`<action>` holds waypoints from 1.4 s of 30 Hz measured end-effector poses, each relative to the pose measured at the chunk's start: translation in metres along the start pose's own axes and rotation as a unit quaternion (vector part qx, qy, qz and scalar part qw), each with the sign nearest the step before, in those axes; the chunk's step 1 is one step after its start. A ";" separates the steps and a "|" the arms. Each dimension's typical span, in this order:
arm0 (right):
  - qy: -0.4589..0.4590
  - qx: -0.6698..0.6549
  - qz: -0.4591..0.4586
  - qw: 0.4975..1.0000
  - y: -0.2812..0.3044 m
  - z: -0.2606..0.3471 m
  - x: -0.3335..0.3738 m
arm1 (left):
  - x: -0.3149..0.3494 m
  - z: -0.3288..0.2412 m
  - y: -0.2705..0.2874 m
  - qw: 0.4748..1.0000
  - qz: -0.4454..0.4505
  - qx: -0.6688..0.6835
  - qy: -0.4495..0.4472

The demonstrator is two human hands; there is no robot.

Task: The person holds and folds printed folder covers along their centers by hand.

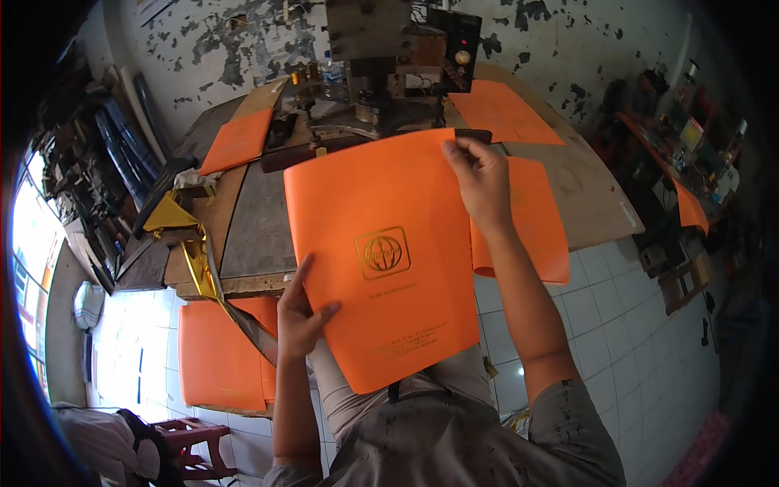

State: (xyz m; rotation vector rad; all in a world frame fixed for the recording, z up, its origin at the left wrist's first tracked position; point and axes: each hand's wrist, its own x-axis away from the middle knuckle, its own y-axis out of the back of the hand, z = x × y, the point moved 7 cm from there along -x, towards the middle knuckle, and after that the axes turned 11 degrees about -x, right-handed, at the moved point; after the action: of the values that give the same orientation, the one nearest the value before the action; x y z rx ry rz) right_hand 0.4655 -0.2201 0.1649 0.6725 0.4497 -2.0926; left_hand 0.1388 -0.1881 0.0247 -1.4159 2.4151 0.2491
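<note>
An orange folder [422, 308] with a gold emblem and small gold lettering is held up over my lap, tilted toward me. At its lower left edge my left hand [302, 318] is closed on it, the thumb in front and most fingers hidden behind. My right hand [484, 183] pinches its upper right corner between thumb and curled fingers. Just beyond the folder stands a dark metal press [369, 89] on the worktable. Another orange sheet [535, 219], its near end curled, lies at the table edge beside my right forearm.
More orange sheets lie on the table at the left [239, 140] and far right [511, 112]. Gold foil [199, 252] hangs off the left edge, above a low stack of orange sheets [219, 353]. A red stool [199, 446] stands lower left. Another person sits far right.
</note>
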 end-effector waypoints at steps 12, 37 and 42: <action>-0.194 -0.249 0.066 0.947 0.003 -0.011 0.025 | 0.010 0.011 -0.012 0.996 -0.035 0.077 0.015; -0.147 -0.160 0.078 0.973 -0.010 -0.077 0.069 | 0.089 0.065 -0.021 0.978 -0.053 0.070 0.189; -0.212 -0.063 0.110 0.969 -0.011 -0.085 0.067 | 0.082 0.066 -0.018 0.975 -0.048 0.059 0.209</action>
State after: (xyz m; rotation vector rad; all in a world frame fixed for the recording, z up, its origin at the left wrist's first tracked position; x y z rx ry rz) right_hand 0.4499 -0.2105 0.0580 0.1773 0.2496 -1.9085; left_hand 0.1296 -0.2433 -0.0661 -1.6599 2.6167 -0.2380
